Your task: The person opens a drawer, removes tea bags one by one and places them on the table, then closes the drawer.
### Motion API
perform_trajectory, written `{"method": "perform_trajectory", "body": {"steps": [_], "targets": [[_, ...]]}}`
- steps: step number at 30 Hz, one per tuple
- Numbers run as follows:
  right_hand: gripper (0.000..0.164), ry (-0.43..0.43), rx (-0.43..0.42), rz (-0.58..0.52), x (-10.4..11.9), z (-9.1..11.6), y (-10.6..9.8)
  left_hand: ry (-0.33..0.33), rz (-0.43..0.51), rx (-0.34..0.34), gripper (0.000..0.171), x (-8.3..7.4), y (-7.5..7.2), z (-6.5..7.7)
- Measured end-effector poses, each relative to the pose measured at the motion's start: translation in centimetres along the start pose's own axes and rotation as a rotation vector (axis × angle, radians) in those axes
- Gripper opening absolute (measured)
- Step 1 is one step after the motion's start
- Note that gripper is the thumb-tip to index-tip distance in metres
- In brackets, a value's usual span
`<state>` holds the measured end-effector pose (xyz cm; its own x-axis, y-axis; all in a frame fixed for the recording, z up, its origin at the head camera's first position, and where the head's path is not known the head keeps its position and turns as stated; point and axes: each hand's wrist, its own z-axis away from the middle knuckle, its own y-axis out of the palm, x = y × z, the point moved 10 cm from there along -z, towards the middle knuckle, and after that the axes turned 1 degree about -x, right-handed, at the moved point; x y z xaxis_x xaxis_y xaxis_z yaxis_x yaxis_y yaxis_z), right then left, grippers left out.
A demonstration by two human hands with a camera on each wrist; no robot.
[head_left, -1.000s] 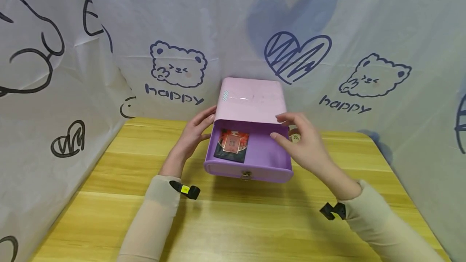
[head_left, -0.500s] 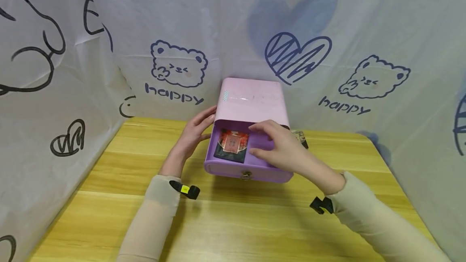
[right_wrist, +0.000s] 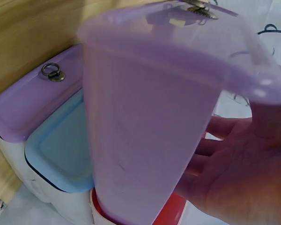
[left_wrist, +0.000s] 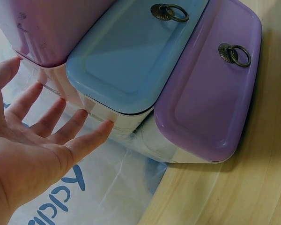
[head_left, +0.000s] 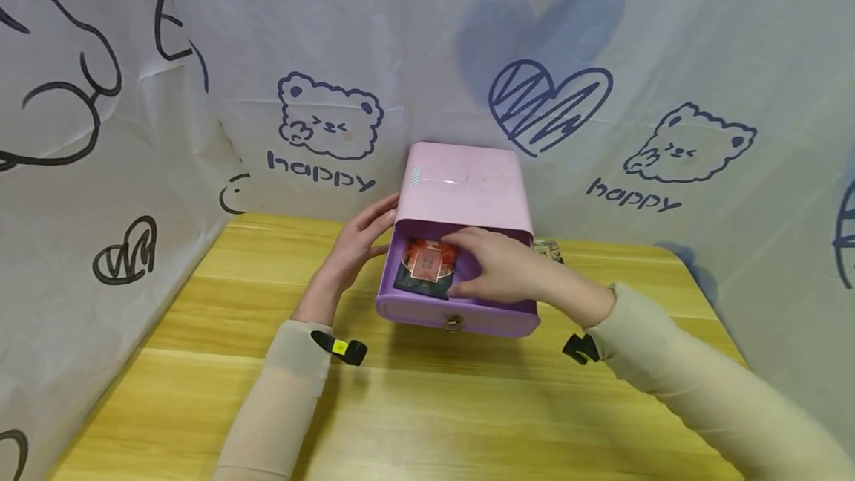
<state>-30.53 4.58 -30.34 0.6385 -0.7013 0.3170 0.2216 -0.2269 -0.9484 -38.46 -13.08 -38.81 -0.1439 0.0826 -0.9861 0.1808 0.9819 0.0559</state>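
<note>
A small drawer cabinet with a pink top stands on the table, its top purple drawer pulled out. In the drawer lies a flat red and black printed packet. My right hand reaches over the drawer, thumb and fingertips at the packet's right edge; in the right wrist view the drawer wall partly hides the fingers. With fingers spread, my left hand rests its fingertips on the cabinet's left side. Below are a blue drawer and a lower purple drawer, both pushed in.
Another printed item lies on the wooden table right of the cabinet, partly hidden behind the right hand and cabinet. A white curtain with drawn bears and hearts hangs close behind the cabinet and along the sides.
My right hand has moved left from the drawer's right edge across to the packet, uncovering more of the item on the table. The left hand has stayed at the cabinet's side.
</note>
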Motion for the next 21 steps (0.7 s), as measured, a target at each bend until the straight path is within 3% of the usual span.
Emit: {"method": "perform_trajectory", "body": {"steps": [7, 21], "targets": [[0.083, -0.027, 0.085, 0.04, -0.2, -1.2, 1.1, -0.002, 0.001, 0.005, 0.055, 0.0, 0.0, 0.0], [0.07, -0.221, 0.187, 0.092, 0.6, -2.0, 2.0, 0.002, 0.024, 0.003, 0.054, 0.2, 0.0, -0.1]]}}
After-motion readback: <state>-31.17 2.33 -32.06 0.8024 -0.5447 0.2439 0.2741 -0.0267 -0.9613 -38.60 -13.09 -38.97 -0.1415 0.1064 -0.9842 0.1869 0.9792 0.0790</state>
